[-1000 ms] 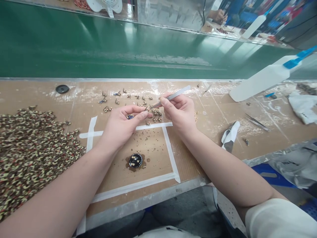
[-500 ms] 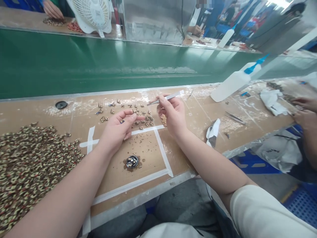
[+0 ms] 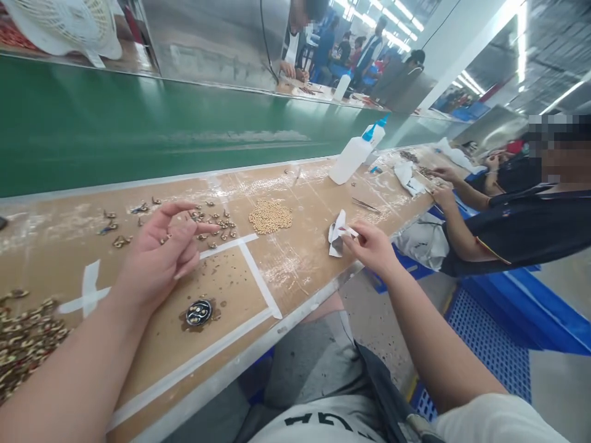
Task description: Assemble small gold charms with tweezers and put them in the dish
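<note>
My left hand [image 3: 161, 246] hovers over the brown board [image 3: 295, 264], its thumb curled against the fingers. Whatever they may pinch is too small to make out. Beside and behind it lie small brown-gold pieces [image 3: 224, 224]. My right hand [image 3: 372, 246] is pinched at the crumpled white cloth [image 3: 336, 243] near the front edge. A pale strip shows at its fingertips, probably the tweezers it held a moment ago, though it blends with the cloth. A black round disc [image 3: 199, 312] with white curves and small pale dots lies inside a white tape frame [image 3: 261, 277], with wet spots around it.
A heap of pale beads [image 3: 271, 216] lies mid-board, and a large pile of brown-and-cream pieces [image 3: 28, 344] at left. White blue-tipped bottles [image 3: 353, 159] and another pair of tweezers [image 3: 366, 205] are farther right. A co-worker [image 3: 517, 209] sits at right. A green belt [image 3: 194, 132] runs behind.
My right hand has moved right, from above the beads to the white cloth. My left hand stays near the small pieces. The view has turned right, showing more of the co-worker.
</note>
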A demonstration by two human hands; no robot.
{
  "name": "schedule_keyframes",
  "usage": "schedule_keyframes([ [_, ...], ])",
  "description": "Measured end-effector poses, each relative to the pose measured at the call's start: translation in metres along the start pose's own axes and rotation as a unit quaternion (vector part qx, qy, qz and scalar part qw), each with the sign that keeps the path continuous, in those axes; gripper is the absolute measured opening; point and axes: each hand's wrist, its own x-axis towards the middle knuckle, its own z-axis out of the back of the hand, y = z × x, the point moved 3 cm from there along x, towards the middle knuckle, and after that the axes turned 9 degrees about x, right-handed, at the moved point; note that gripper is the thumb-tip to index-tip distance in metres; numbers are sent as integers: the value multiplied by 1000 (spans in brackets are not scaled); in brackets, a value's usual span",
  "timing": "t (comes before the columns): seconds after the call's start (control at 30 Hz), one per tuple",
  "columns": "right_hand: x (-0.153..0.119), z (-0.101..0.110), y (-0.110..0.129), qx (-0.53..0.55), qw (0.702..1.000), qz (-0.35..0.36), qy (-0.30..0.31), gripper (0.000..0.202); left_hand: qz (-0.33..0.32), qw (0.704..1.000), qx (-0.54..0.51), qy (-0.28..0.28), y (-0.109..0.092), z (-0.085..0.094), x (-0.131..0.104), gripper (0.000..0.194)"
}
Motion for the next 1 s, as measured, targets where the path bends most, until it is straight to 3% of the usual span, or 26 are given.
schedule_keyframes([
  [0.17,-15,-9,-25,-64,978,111,162,37,-18,999,-18,32,0,-3,-6,33],
  [0.33,14,-28,-30,-59,973,140,172,25,-23,999,2,48,6,0,-7,28],
  [0.4,24,-34,-11,-51,976,148,150,18,-28,998,10,54,8,1,-8,27],
  [0.5,33,-44,43,57,973,190,117,12,-31,997,22,67,12,3,-8,28],
  [0.6,39,-62,108,224,938,247,90,9,-23,996,38,73,13,4,-10,29],
  [0.7,46,-88,152,313,908,271,66,19,-27,994,64,90,10,0,-13,31],
  [0.83,47,-119,166,368,884,285,36,21,-44,985,132,102,7,-5,-17,29],
  [1.0,41,-123,161,358,888,287,-25,15,-66,973,191,110,8,-8,-19,32],
])
